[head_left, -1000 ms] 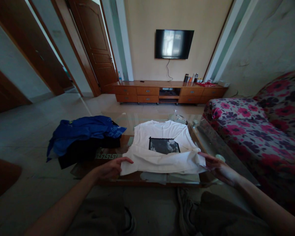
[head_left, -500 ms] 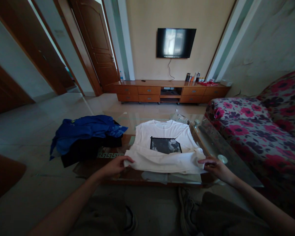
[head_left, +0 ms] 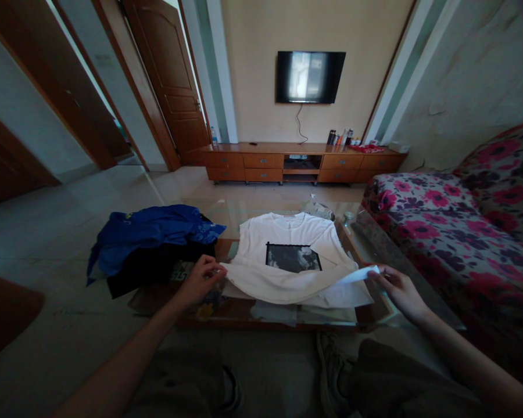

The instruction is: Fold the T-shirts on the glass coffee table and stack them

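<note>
A white T-shirt with a dark picture print lies spread on the glass coffee table, its neckline on the far side. My left hand pinches the left corner of the shirt's near edge. At the opposite corner, my right hand grips the same edge between thumb and fingers. Between the two hands the raised edge sags in a curve above the lower layer of the shirt, which rests on the table.
To the left, a blue garment lies over a black one. A floral sofa stands on the right. Beyond the table are a low wooden TV cabinet and a wall-mounted television. My shoes show below the table's near edge.
Both hands have risen slightly, lifting the near edge of the T-shirt's upper layer. My right hand has also moved outward to the right. The blue and black garments stay put.
</note>
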A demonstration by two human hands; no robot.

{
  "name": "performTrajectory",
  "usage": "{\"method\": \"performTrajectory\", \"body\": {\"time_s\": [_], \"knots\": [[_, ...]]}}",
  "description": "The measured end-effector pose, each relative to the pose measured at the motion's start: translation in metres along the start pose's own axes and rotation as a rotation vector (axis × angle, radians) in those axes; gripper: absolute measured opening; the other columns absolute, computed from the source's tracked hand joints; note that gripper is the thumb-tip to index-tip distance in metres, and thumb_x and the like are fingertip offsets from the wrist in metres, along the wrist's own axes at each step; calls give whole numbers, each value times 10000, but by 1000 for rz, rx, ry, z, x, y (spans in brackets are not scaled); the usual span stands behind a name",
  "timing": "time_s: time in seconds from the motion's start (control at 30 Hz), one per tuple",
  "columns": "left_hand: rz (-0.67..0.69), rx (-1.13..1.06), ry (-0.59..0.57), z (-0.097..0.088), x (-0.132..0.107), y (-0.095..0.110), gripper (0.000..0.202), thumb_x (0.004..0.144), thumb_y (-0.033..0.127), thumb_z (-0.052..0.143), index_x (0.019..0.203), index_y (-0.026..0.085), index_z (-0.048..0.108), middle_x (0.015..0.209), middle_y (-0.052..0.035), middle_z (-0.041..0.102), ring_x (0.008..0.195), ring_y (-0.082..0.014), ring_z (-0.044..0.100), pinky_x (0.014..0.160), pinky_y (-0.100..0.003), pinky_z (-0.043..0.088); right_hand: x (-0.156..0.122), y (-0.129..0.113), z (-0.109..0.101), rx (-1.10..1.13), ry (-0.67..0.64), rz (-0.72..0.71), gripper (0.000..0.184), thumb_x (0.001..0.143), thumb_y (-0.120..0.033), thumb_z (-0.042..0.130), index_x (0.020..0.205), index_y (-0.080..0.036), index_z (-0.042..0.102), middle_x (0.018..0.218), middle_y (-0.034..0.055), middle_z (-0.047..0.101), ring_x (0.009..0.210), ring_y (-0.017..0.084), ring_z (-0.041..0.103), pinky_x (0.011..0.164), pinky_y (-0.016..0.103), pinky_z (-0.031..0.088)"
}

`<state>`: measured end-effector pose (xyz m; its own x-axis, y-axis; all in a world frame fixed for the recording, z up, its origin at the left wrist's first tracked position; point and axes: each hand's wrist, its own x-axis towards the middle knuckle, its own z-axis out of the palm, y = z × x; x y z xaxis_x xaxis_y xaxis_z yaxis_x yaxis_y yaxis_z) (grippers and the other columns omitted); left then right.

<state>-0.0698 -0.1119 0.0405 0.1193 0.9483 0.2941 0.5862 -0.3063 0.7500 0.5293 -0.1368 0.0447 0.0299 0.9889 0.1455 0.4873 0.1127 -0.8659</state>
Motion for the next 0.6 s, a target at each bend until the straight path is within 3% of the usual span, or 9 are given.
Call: {"method": "performTrajectory", "body": {"time_s": [0.07,0.13,0.2,0.3,0.43,0.6], "knots": [[-8,-20,65,-3,3,3,337,860,526,656,878,204,751,1093,-67,603,1032,-212,596,961,-330,463,0,-1,-3,79,34,46,419,841,-633,665,903,-221,713,911,62,718,862,230,642,801,336,545],[-71,-126,33,-6,5,6,369,874,546,635,912,192,730,1078,-72,641,1029,-222,607,962,-338,459,0,-1,-5,149,68,74,397,827,-608,700,909,-220,707,884,45,712,822,207,636,767,309,541],[-163,-224,9,-8,5,7,409,879,578,615,923,179,693,968,-62,671,932,-218,621,854,-309,484,0,0,-6,216,89,101,378,816,-587,725,928,-226,708,879,39,707,819,203,638,764,305,547],[-230,-250,90,-10,5,6,438,868,617,606,875,180,632,794,-11,613,761,-177,564,679,-244,440,0,-2,-8,323,114,130,360,811,-572,741,938,-236,711,895,43,699,863,218,646,821,325,560],[-284,-315,172,-10,5,14,473,856,665,583,874,193,583,756,27,531,699,-140,493,609,-209,393,-1,-15,-17,466,68,210,329,793,-515,788,929,-224,720,902,33,688,859,194,630,797,264,554],[-428,-616,62,-25,0,46,508,821,667,643,1003,204,541,772,42,483,636,-107,449,552,-189,393,-9,-52,-40,564,-34,297,268,809,-437,795,946,-223,711,850,16,690,755,145,609,702,222,520]]}}
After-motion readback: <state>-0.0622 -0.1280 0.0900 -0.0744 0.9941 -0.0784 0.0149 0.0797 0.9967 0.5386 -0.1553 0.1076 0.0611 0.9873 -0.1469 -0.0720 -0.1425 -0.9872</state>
